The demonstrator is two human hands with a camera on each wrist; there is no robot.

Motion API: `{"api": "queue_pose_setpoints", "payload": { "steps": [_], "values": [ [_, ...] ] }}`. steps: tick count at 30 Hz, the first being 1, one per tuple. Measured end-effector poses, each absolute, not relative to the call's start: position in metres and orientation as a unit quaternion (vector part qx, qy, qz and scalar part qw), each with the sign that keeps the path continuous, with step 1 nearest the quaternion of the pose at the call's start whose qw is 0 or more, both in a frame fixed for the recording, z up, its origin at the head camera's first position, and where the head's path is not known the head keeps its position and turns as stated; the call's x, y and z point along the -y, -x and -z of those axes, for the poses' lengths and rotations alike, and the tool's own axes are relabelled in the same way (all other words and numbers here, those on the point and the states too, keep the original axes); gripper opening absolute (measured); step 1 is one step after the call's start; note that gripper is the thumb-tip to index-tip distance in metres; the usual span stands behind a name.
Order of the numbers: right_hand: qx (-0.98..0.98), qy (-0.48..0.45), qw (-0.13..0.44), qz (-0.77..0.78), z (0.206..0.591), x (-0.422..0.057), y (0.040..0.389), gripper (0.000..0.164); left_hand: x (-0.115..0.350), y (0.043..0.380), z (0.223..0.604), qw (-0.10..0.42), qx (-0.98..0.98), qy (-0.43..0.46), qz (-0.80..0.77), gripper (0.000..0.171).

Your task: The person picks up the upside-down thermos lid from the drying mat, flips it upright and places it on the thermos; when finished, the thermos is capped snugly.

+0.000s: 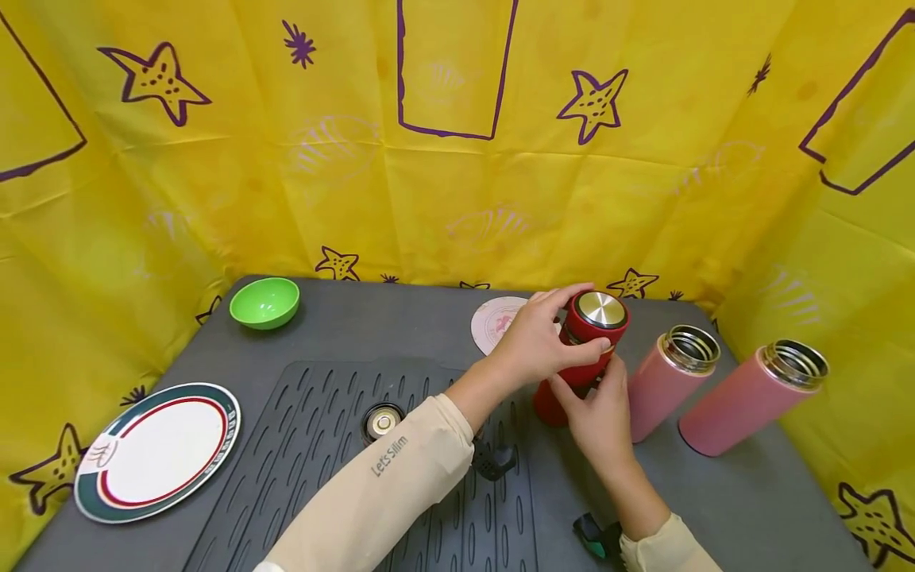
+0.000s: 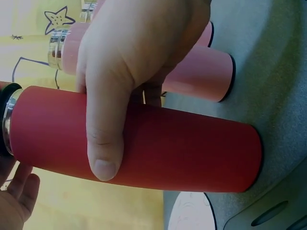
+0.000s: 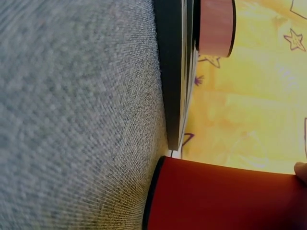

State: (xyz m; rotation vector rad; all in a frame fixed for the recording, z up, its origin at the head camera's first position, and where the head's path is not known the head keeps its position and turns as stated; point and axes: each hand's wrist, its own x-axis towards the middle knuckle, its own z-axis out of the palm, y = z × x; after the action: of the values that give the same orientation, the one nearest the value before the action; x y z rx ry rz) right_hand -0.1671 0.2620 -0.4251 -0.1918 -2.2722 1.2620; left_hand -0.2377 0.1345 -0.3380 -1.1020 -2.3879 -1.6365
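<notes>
A red insulated bottle stands upright on the grey table. My left hand grips its red lid, which has a shiny silver top, with the thumb across the front. Lower down, my right hand holds the bottle's body. In the left wrist view, the right hand's thumb lies across the red side, and a strip of metal neck shows beneath the lid's dark rim. The left hand's fingertips appear at the lower left there. The bottle's black-edged base meets the table in the right wrist view.
Two lidless pink bottles stand to the right. A dark ribbed mat carries a round black-rimmed metallic piece. At left are an oval plate and a green bowl; a pink disc lies behind my left hand.
</notes>
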Motion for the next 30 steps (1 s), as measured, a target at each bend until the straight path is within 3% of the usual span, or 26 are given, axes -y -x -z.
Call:
{"api": "queue_pose_setpoints", "payload": {
  "steps": [8,20,30],
  "values": [
    [0.844,0.069,0.264,-0.462,0.4247,-0.2614,0.1679,0.075,-0.1351,0.2409,0.3415,-0.014,0.724,0.38,0.575,0.069],
    [0.844,0.069,0.259,-0.465,0.4258,-0.2622,0.1685,0.074,-0.1355,0.2427,0.3414,0.018,0.749,0.373,0.548,0.066],
    [0.842,0.066,0.265,-0.466,0.4247,-0.2618,0.168,0.075,-0.1342,0.2434,0.3478,0.011,0.747,0.369,0.552,0.066]
  ]
}}
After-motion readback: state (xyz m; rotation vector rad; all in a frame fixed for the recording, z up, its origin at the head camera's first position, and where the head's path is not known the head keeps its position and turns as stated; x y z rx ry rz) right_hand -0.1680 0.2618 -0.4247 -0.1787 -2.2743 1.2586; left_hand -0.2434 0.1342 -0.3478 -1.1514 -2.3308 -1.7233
